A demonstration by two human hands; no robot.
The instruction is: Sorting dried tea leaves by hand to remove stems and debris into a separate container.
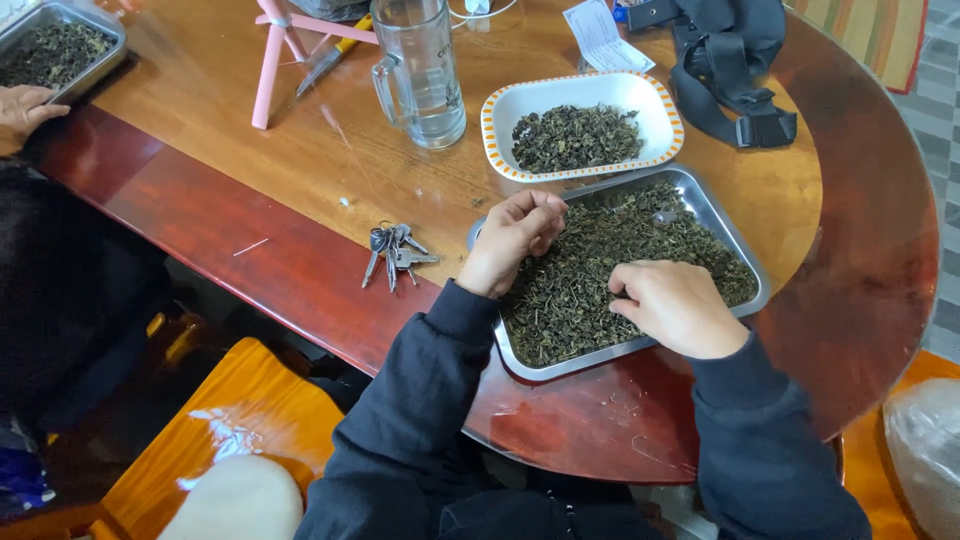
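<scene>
1. Steel tray (745, 262) of dried dark leaves (600, 270) lies on the bench (300, 170) directly ahead of the person; its long axis runs from near-left to far-right.
2. Left hand (512, 240) is at the tray's near-left edge, fingers curled together, tips pinched over the leaves; whether it holds any, I cannot tell.
3. Right hand (678, 306) rests on the leaves at the tray's near edge, fingers curled in, loosely closed on the pile. Both hands are at the tray, apart from each other.
4. White dish (655, 100) with orange rim, holding more leaves, sits just beyond the tray; the left hand is nearer.
5. Count: two trays (second tray (110, 35) far left, beside another person's hand (25, 108)), one dish, one glass mug (420, 70), one bunch of keys (393, 250).
</scene>
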